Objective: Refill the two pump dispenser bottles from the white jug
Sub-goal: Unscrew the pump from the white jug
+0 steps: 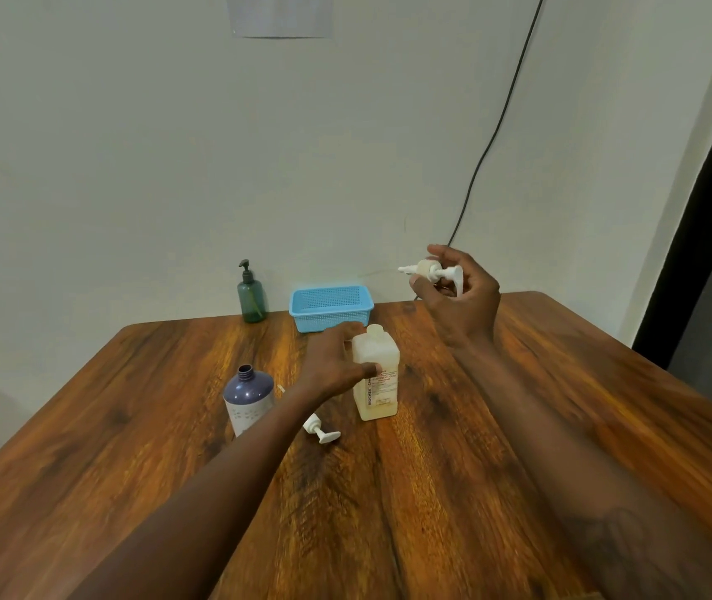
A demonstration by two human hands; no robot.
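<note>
Lower left of centre: purple bottle (248,400) upright on wooden table (432,491), neck open, probably ready for filling. Wall is dark, fill level unreadable. Its likely cap, loose pump head (321,430), lies on its side just right of it in front of the left forearm, parked out of the pouring path.

Back edge, centre-left: green pump bottle (252,296), pump on, untouched. It is see-through, but the level is hard to judge. Right of it, blue basket (330,307) against the wall, inside hidden by its rim.

Centre: left hand (336,361) grips square white bottle (375,378) at the shoulder, thumb on the label face, steadying it upright. Neck open; yellowish liquid seems to sit low inside.

Centre-right, raised above the table: right hand (458,288) pinches second pump head (430,272), held sideways clear of the bottle, likely just to keep drips off. Black cable (497,136) runs down the wall behind.

White jug: none identifiable unless the square bottle is it; cannot tell.
</note>
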